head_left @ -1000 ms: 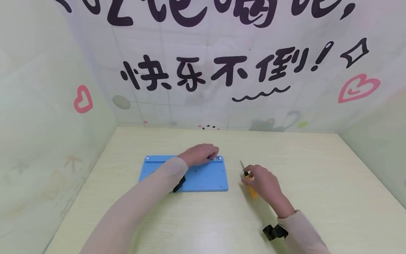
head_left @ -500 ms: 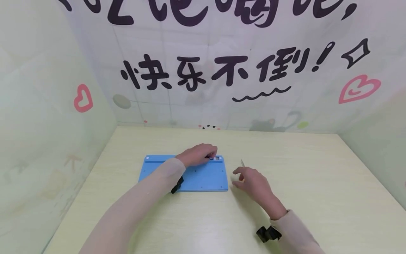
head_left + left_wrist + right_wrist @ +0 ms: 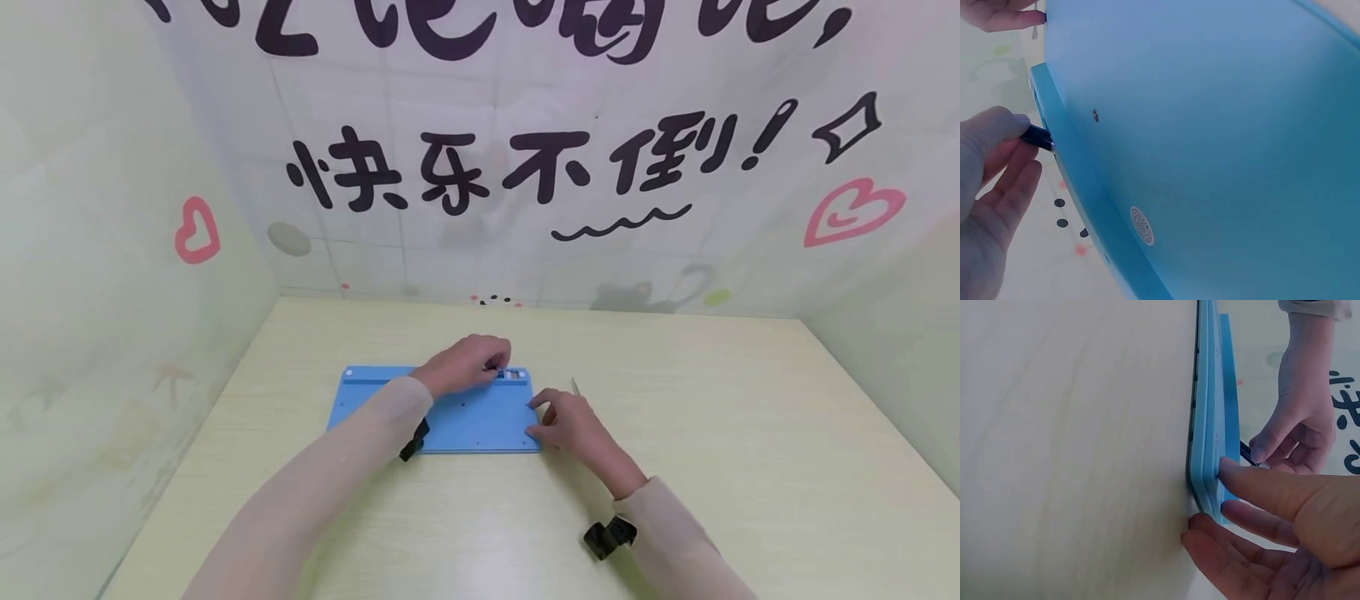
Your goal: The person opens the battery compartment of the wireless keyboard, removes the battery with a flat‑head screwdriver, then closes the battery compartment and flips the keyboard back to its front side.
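A blue keyboard (image 3: 472,425) lies face down, with keys facing the table in the right wrist view. My left hand (image 3: 465,365) is at the raised ridge along its far edge. In the left wrist view, thumb and fingers pinch a small dark cylinder, which looks like a battery (image 3: 1038,137), with one end at the ridge. My right hand (image 3: 573,425) holds the keyboard's right side, thumb on the upturned back and fingers around the corner (image 3: 1297,537). Beyond it shows the metal tip of a screwdriver (image 3: 575,386); its handle is hidden.
The keyboard rests on a pale wood-grain table (image 3: 720,417). Behind stands a white printed wall sheet (image 3: 450,250) with dark lettering. Pale side walls close in the left and right. Each wrist wears a black camera (image 3: 610,537).
My right hand has let go of the orange-handled screwdriver and moved left to the keyboard's right edge. My left hand has stayed at the ridge, shifting slightly left.
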Available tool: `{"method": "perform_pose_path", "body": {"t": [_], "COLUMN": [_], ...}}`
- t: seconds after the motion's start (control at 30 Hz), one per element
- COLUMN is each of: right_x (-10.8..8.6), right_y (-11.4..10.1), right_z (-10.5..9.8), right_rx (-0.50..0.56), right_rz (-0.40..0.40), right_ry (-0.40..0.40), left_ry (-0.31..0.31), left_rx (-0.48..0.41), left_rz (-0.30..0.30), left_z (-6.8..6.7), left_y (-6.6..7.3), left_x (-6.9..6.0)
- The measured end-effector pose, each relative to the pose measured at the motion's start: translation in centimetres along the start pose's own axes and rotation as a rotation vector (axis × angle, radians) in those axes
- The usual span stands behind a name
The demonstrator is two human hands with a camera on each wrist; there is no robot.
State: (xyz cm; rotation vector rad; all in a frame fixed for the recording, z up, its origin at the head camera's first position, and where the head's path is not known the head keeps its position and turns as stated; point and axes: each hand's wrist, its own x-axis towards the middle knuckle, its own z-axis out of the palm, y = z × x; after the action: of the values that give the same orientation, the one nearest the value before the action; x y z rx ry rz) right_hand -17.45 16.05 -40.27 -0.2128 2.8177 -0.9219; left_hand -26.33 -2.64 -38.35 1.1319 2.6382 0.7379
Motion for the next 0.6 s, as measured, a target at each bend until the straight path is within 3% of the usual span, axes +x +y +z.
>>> {"method": "perform_pose_path", "body": {"t": [0.17,0.3,0.6], "right_x": [0.54,0.76,0.73], "right_y": [0.16,0.35,0.33], "right_z": [-0.2,-0.27,-0.24], "right_rx": [0.047,0.089,0.128], "right_rz": [0.003,0.019,0.024], "right_ry": [-0.03,-0.037,-0.041], "left_ry": [0.018,0.031,0.032], "left_rx": [-0.03,-0.045,-0.034], "left_rz": [-0.007,0.027,0.043], "left_z": [-0.1,-0.27,-0.8], "left_y": [0.13,0.26,0.65], "left_x": [0.34,0.46,-0.02]}}
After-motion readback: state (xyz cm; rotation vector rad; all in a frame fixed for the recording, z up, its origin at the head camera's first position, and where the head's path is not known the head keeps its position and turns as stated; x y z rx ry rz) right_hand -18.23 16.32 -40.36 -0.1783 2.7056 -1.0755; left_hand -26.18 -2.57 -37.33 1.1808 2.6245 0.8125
